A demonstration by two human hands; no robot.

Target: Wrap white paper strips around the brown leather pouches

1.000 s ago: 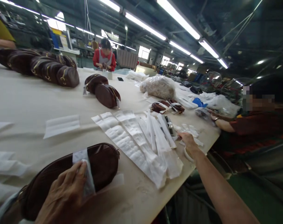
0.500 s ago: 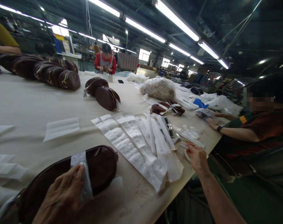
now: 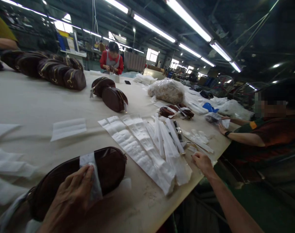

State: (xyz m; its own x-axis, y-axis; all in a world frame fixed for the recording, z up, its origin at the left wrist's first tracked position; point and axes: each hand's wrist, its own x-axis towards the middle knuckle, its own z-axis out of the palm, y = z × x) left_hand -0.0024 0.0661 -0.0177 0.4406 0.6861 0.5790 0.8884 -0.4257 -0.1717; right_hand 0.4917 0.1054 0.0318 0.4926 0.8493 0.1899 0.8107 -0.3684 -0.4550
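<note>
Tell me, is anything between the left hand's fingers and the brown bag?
Yes: a white strip lies across the brown bag, under the fingertips of the left hand. Nothing else shows between them.

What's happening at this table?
A person's left hand rests on a white, thin, semi-see-through strip lying across a dark brown, oval, leather-look bag. The right hand is near the table's right edge, beside fanned-out white, paper-like strips; whether it holds anything is too small to tell. Farther back stand more dark brown, rounded bags.
</note>
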